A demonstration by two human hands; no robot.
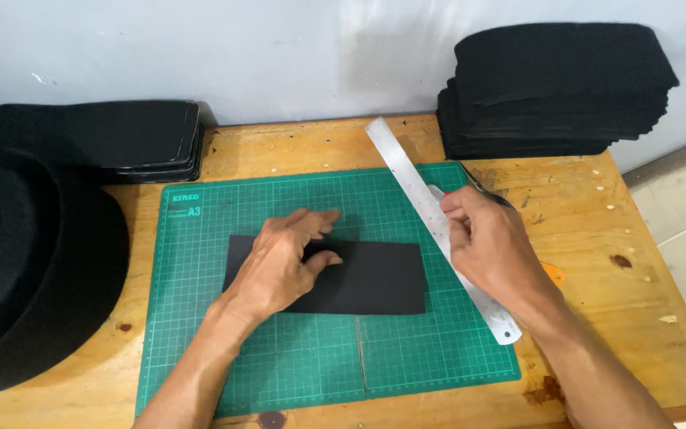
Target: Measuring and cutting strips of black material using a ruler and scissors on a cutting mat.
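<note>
**Black sheet and steel ruler on cutting mat**

Centre of wooden counter: green gridded rectangular cutting mat, lying flat.

On mat, centre: flat black rectangular sheet of thin material, long side running left to right, right edge just beside the ruler.

Left hand: palm down on left half of the black sheet, fingers spread and pressing flat, gripping nothing.

Right hand: at right edge of mat, fingers curled together over the long silver steel ruler and holding it. Ruler laid diagonally, far end toward the wall, near end past the wrist, touching the mat. Small red-tipped object under the fingers, too hidden to identify.

Hands apart, black sheet between them.

Far right, against the wall: tall stack of black cut fabric pieces.

Far left: lower stack of black flat pieces.

Left edge: large black rounded fabric form, overhanging the counter.

Right of the right hand: small orange mark on the counter.
</note>
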